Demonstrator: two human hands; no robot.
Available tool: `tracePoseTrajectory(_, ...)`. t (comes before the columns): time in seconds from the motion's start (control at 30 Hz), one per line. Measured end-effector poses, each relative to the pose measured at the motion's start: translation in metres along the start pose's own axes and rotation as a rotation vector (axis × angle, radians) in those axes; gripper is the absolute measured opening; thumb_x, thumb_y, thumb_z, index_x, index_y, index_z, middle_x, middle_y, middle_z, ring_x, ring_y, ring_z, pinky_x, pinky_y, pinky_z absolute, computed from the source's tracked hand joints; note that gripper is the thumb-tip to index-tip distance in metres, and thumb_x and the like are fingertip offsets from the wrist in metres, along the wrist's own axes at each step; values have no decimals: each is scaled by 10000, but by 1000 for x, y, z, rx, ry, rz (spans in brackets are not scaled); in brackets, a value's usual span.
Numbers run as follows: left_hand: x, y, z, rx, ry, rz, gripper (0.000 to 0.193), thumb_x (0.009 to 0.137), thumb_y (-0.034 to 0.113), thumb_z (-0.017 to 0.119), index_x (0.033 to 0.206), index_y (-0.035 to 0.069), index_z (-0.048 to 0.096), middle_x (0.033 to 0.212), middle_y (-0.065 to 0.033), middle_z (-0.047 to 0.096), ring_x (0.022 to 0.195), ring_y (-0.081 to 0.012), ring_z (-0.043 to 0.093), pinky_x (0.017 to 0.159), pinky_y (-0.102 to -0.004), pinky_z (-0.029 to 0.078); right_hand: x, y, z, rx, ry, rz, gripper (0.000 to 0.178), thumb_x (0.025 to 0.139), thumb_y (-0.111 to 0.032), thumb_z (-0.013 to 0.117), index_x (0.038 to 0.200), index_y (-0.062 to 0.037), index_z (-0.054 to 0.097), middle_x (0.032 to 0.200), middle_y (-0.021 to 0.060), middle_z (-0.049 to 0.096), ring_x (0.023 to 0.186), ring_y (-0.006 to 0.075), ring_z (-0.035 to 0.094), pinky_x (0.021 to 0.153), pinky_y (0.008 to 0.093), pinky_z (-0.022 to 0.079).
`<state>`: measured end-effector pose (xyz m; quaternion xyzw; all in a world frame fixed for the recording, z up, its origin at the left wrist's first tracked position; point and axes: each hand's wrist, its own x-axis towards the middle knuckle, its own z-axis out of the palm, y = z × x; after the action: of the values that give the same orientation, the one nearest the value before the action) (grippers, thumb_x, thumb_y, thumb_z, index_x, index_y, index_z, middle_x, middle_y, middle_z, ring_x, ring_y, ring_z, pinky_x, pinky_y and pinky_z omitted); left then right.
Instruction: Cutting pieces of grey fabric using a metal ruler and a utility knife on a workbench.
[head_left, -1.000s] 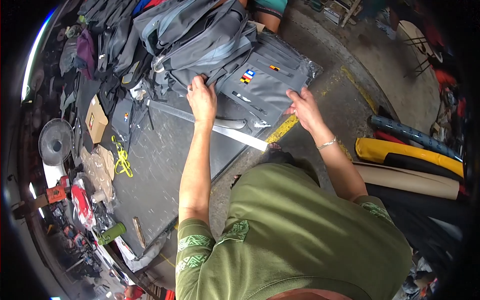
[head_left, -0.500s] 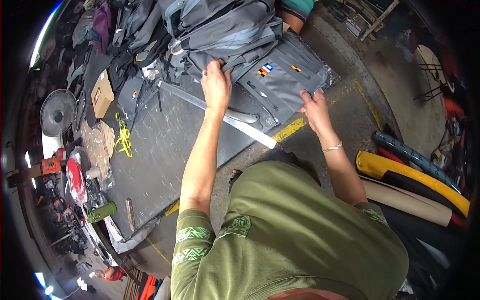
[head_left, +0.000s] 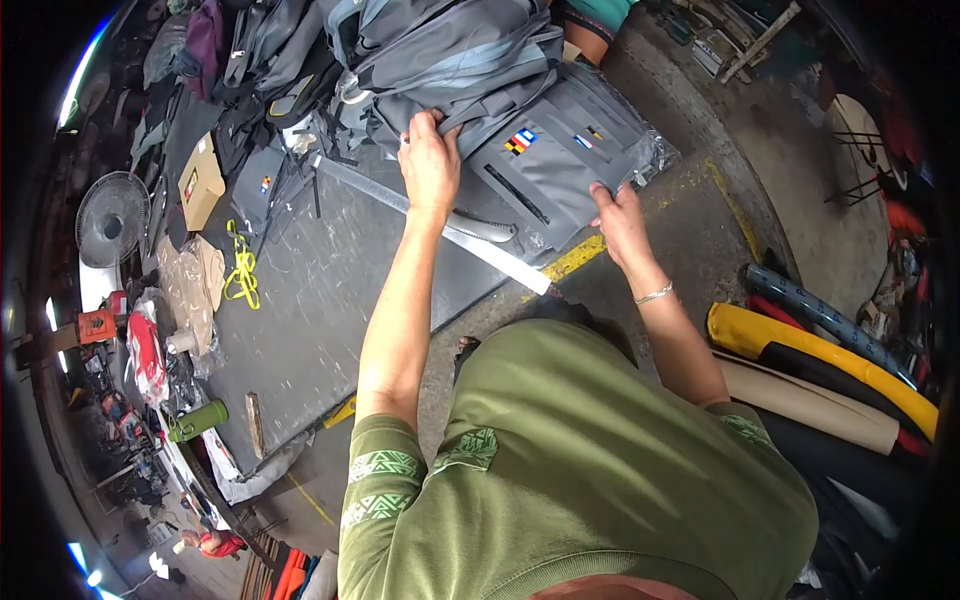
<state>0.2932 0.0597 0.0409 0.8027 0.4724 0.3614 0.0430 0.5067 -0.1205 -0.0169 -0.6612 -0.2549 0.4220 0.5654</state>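
Observation:
A grey backpack [head_left: 460,60] with lighter blue-grey bands lies at the far side of the dark table. My left hand [head_left: 430,170] has its fingers curled round the fabric at the bag's near edge. Beside the bag, to the right, are flat grey fabric panels [head_left: 562,178] with small coloured flag patches and a dark slot. My right hand [head_left: 622,222] pinches the near right edge of the panels, thumb on top; its other fingers are partly hidden. Under my left wrist a long metal ruler [head_left: 490,258] crosses the table, beside a curved grey strap [head_left: 482,228].
Heaped dark fabric pieces [head_left: 270,50] fill the far left. Nearer lie a cardboard piece [head_left: 200,184], yellow cord [head_left: 242,265] and a wooden stick [head_left: 255,425]. A fan [head_left: 113,220] stands beyond the left edge. Rolls of material, one yellow [head_left: 800,350], lie at right. Part of another person [head_left: 592,25] shows behind the bag.
The upper panel has shifted slightly left under my right hand, which moved a little the same way. More of the dark slot and a second patch layer now show. My left hand keeps its grip.

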Motion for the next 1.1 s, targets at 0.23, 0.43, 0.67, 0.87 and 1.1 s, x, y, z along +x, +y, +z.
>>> tracePoseTrajectory(0.23,0,9,-4,-10,-12,-20,290,937,137,716,1121,-10,548,1081,-239,676,982,-441,637,868,-487,495,-6,-6,12,158,194,-56,310,1004,-129,588,1293,-19,563,1077,68,651,771,130,626,538,290,551)
tracePoseTrajectory(0.43,2,3,-7,-46,-13,-36,274,949,161,699,1123,6,555,1131,-190,649,1035,-427,620,909,-487,475,-17,-23,9,73,100,13,324,1002,-138,613,1297,-16,561,1067,39,652,790,94,599,564,264,532)
tracePoseTrajectory(0.67,0,5,-3,-58,-18,-37,286,938,137,713,1130,-2,554,1100,-228,671,1013,-450,632,890,-492,492,16,-36,15,-96,148,-41,343,959,-120,628,1248,60,589,1134,183,701,921,251,700,772,369,579)
tracePoseTrajectory(0.87,-1,4,-3,-39,-6,-40,297,938,137,722,1135,-7,553,1082,-240,670,1004,-449,636,884,-485,497,48,-5,-5,-83,246,-334,377,960,-107,596,1296,65,591,1240,240,686,1172,352,651,1048,394,466)
tracePoseTrajectory(1.1,8,5,-1,-79,11,-32,278,936,141,714,1117,-3,559,1105,-229,660,1011,-463,612,912,-493,472,56,12,-18,-179,262,-330,389,944,-134,600,1265,86,597,1213,292,683,1182,408,651,1029,414,490)
